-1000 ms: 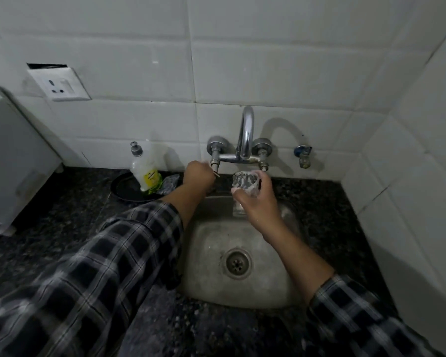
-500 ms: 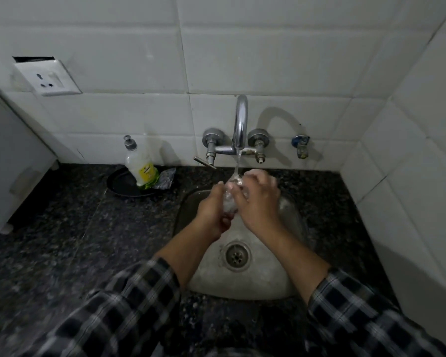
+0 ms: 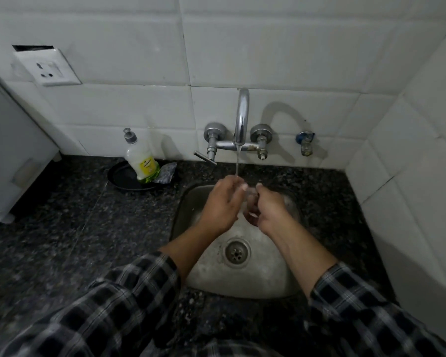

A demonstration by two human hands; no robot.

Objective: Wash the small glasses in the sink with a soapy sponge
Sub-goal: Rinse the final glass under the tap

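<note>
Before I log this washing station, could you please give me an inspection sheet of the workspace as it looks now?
Surface: dark speckled countertop round a steel sink; water runs from the tap.
Job's things: small glass held under the water, over the sink; soap bottle at the back left.
Clutter: black dish under the bottle; crumpled silvery item beside it, perhaps a scrubber.
Hands: right hand curled round the glass; left hand against it, grip hidden.
Cables: nothing seen; wall socket unused.
Surroundings: white tiles, white appliance at left, small blue-handled valve.
</note>
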